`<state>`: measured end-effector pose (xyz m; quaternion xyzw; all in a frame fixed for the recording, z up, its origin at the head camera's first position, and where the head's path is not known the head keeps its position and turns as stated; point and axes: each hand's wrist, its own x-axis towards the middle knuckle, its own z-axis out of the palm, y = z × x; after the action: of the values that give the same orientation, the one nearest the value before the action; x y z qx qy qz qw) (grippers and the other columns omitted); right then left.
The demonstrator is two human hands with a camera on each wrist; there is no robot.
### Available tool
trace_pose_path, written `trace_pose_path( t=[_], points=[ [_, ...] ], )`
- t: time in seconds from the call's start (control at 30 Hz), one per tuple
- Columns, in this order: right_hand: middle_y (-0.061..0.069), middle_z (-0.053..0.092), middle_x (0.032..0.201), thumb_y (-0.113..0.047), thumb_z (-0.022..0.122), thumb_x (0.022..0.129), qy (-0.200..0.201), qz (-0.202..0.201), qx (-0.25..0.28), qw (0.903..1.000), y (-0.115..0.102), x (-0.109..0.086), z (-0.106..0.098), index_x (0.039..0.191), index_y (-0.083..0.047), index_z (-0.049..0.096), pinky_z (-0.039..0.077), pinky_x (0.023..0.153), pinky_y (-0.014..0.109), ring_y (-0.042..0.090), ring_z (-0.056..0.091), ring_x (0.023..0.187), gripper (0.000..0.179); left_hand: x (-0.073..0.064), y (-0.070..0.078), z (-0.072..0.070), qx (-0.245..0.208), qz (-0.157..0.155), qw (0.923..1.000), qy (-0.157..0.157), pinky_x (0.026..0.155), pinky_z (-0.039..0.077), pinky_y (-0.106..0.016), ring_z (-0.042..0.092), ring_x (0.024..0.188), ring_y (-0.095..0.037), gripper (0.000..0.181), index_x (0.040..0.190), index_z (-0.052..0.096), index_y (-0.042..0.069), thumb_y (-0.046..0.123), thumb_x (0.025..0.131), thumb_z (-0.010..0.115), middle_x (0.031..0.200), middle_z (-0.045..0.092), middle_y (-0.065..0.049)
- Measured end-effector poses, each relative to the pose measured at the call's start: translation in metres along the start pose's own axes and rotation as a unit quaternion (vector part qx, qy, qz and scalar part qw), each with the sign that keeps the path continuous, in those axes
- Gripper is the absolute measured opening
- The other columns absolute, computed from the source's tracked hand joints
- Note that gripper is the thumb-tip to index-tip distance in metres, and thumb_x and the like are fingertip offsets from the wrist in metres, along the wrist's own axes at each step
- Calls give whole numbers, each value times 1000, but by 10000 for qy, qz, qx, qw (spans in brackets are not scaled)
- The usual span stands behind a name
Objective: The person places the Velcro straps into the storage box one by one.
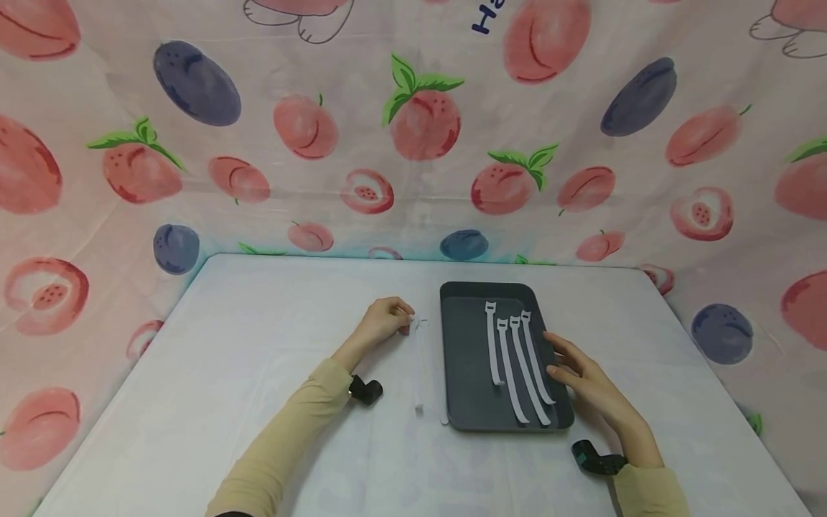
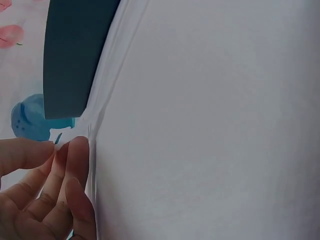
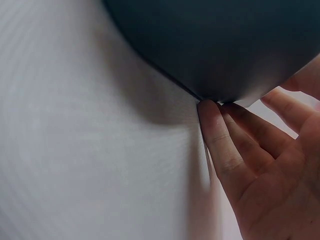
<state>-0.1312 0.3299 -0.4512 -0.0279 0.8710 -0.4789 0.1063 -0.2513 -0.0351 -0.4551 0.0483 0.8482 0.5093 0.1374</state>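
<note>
In the head view my left hand (image 1: 382, 321) is just left of the dark grey tray (image 1: 465, 359), at the far end of a pale cable tie (image 1: 418, 373) lying on the table. Thumb and forefinger pinch a small white end, seen close up in the left wrist view; most of that strip blends into the white cloth. Several white cable ties (image 1: 506, 370) with slotted heads lie lengthwise inside the tray. My right hand (image 1: 591, 380) touches the tray's right side with extended fingers. Its fingertips (image 3: 209, 112) meet the tray's lower edge in the right wrist view.
Another thin white strip (image 1: 444, 402) lies along the tray's left side. A white cloth covers the table (image 1: 258, 323). Behind it hangs a fruit-patterned curtain (image 1: 413, 201). Dark wrist cameras (image 1: 366, 390) are strapped to both wrists.
</note>
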Motion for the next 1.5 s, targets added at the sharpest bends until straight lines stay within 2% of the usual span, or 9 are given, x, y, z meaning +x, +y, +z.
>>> trace_pose_path(
  t=[0.4, 0.7, 0.9, 1.17, 1.5],
  points=[
    [26, 26, 155, -29, 57, 96, 8, -66, -3, 10000, 0, 0, 0, 153, -18, 24, 26, 102, 72, 52, 30, 136, 67, -7, 8, 1, -36, 197, 9998, 97, 60, 46, -21, 67, 66, -14, 15, 103, 69, 6, 10, 90, 63, 84, 73, -12],
    [25, 25, 155, -28, 57, 96, 0, -69, 4, 10000, 0, -1, 0, 153, -18, 25, 26, 102, 72, 52, 30, 136, 66, -16, 17, 1, -261, 395, 9987, 159, 58, 44, -21, 71, 71, -21, 15, 102, 70, 6, 8, 89, 63, 86, 74, -14],
    [24, 24, 156, -28, 57, 96, -12, -47, 15, 10000, 0, 0, 0, 153, -19, 24, 26, 102, 73, 52, 30, 137, 67, -24, 22, 1, -441, 493, 9977, 172, 62, 47, -22, 72, 76, -28, 14, 102, 70, 6, 8, 91, 62, 87, 73, -15],
    [24, 24, 156, -28, 57, 96, -10, -67, 13, 10000, -1, 0, 0, 153, -19, 23, 26, 102, 73, 52, 30, 137, 67, -37, 24, 3, -769, 528, 9951, 318, 66, 53, -28, 70, 69, -13, 15, 102, 70, 3, 9, 90, 64, 87, 71, -13],
    [25, 25, 155, -29, 58, 96, 0, -34, -8, 10000, -1, 0, 0, 153, -19, 24, 26, 102, 73, 51, 30, 137, 67, -46, 21, -3, -1212, 562, 9894, 562, 68, 54, -33, 70, 67, -13, 15, 103, 70, 4, 7, 89, 64, 87, 70, -14]
  ],
)
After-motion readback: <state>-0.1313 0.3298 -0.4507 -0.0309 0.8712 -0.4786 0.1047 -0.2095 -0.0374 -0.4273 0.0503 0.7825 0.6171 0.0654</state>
